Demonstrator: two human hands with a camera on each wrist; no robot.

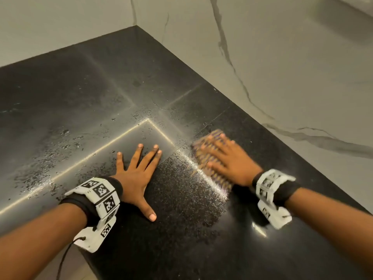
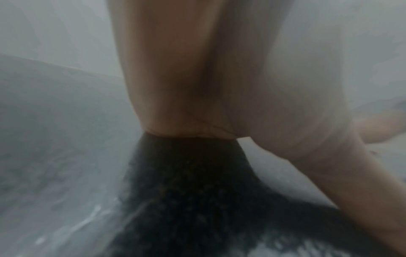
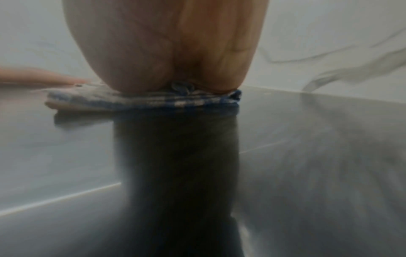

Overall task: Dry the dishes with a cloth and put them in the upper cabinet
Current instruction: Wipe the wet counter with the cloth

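A folded checked cloth [image 1: 203,156], blue and white in the right wrist view [image 3: 153,102], lies flat on the black speckled countertop [image 1: 181,209]. My right hand [image 1: 226,156] presses on top of it with straight spread fingers; both are motion-blurred. My left hand [image 1: 139,168] lies flat on the counter to the left of the cloth, fingers spread and straight, holding nothing. In the left wrist view the palm [image 2: 197,78] rests on the dark counter. No dishes or cabinet are in view.
Water droplets [image 1: 66,146] spot the counter left of my left hand. Marble-patterned walls [image 1: 282,67] close the corner behind and to the right. The counter's front edge [image 1: 90,257] runs below my left wrist.
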